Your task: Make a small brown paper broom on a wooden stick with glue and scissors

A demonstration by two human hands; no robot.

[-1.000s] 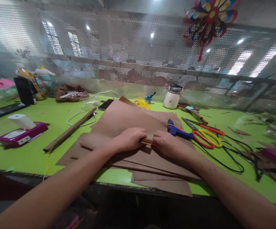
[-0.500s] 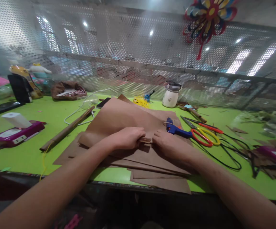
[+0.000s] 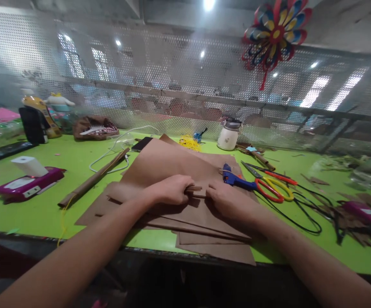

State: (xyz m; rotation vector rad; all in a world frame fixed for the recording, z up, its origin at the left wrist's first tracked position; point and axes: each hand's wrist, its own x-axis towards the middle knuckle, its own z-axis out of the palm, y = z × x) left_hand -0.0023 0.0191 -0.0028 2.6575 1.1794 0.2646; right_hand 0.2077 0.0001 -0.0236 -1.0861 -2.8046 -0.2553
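Observation:
My left hand (image 3: 172, 189) is closed around a small bundle of brown paper strips (image 3: 196, 188), whose ends stick out to the right. My right hand (image 3: 225, 200) pinches the far end of one lower strip (image 3: 199, 196), which spans the gap between both hands. Beneath them lie stacked sheets of brown kraft paper (image 3: 175, 159), the top one curling up at the back. Just beyond my right hand rests a blue glue gun (image 3: 241, 182). Beside it are scissors (image 3: 277, 190) with red and yellow handles.
On the green table (image 3: 153, 240) a rolled paper tube (image 3: 92, 179) and a purple power strip (image 3: 31, 185) lie left. Yellow strands (image 3: 189, 142) and a white jar (image 3: 228, 136) stand behind the paper. Black cord (image 3: 313, 226) loops at right. A perforated metal screen (image 3: 172, 77) closes the back.
The view has tilted up slightly. My right hand has moved a little to the right, and one strip now shows apart from the others in my left hand.

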